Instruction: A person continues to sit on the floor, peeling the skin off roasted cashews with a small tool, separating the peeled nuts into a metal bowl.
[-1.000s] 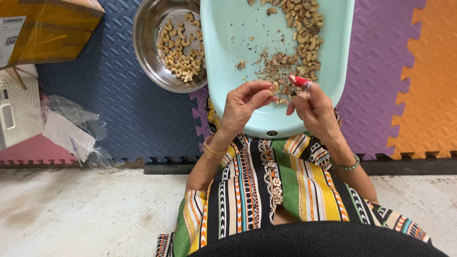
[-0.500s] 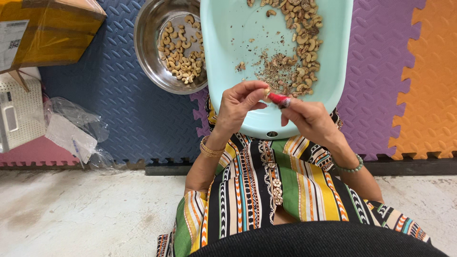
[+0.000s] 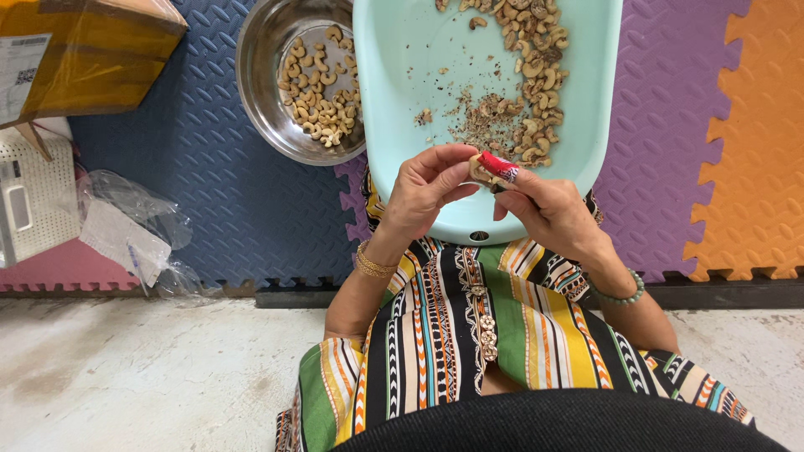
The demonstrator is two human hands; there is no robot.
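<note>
My left hand point(image 3: 423, 191) and my right hand point(image 3: 548, 209) meet over the near rim of a pale turquoise plastic tub point(image 3: 402, 100). Between the fingertips of both hands is a cashew nut point(image 3: 481, 170). A small red-wrapped tool point(image 3: 499, 166) sticks out of my right hand against the nut. Unpeeled cashews and brown skin flakes point(image 3: 523, 84) lie in a heap on the right side of the tub. To the left of the tub stands a steel bowl point(image 3: 260, 92) holding several pale peeled cashews point(image 3: 322, 96).
Foam floor mats in blue point(image 3: 209, 201), purple point(image 3: 662, 151) and orange point(image 3: 754, 125) lie under the tub. A yellow cardboard box point(image 3: 84, 59), a white perforated crate point(image 3: 29, 197) and a clear plastic bag point(image 3: 134, 226) sit at the left. Bare concrete floor point(image 3: 151, 377) is nearest me.
My right hand with the red tool moved left from the tub's nut heap to meet my left hand, and both now work on one nut.
</note>
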